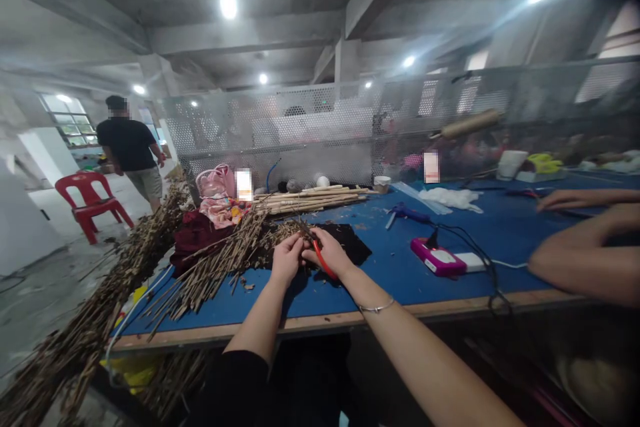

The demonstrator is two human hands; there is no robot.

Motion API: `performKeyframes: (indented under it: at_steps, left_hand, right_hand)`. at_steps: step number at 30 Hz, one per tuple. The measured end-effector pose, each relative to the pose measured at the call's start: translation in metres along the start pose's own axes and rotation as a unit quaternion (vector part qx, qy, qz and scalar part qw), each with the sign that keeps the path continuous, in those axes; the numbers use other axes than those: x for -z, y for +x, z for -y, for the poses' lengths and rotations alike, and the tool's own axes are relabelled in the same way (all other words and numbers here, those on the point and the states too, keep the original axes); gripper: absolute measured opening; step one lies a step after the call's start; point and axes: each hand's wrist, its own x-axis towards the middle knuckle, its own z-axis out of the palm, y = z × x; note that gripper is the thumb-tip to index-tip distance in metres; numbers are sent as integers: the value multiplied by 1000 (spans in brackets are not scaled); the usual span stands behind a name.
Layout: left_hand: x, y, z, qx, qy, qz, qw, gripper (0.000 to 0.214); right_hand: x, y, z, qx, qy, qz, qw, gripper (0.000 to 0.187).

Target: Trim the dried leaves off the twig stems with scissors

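Note:
In the middle of the blue table [370,287], my right hand [327,252] is closed around red-handled scissors [325,259], their dark blades pointing up and away. My left hand [289,255] is close beside it, fingers pinched together near the blades; what they hold is too small to make out. Under and beyond both hands lies a black cloth [356,240] strewn with dry brown plant bits [280,235]. To the left, a pile of cut dry stems [215,273] spreads over the table toward its front edge.
Long bundled dry stalks [125,287] lean along the table's left end. Pale sticks [315,198] lie behind my hands. Rightward are a blue glue gun [410,213], a magenta power box [437,257] with cords, and another person's arms [590,247]. A person [131,147] stands near a red chair [93,203].

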Motion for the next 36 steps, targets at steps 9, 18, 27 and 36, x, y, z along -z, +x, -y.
performKeyframes:
  at_steps: [9,18,27,36]
  left_hand:
    - [-3,3,2,3,-7,14,1000,45]
    - [-1,3,3,-12,58,-21,998,40]
    - [1,6,7,-6,68,-42,997,36]
    - [-1,7,1,14,43,-71,996,35]
  right_hand:
    - [-7,9,4,14,6,-37,999,56]
    - [-6,13,7,12,-26,-29,999,51]
    - [-8,16,-1,21,-41,-11,999,53]
    - [-9,26,5,-33,-43,23,998,38]
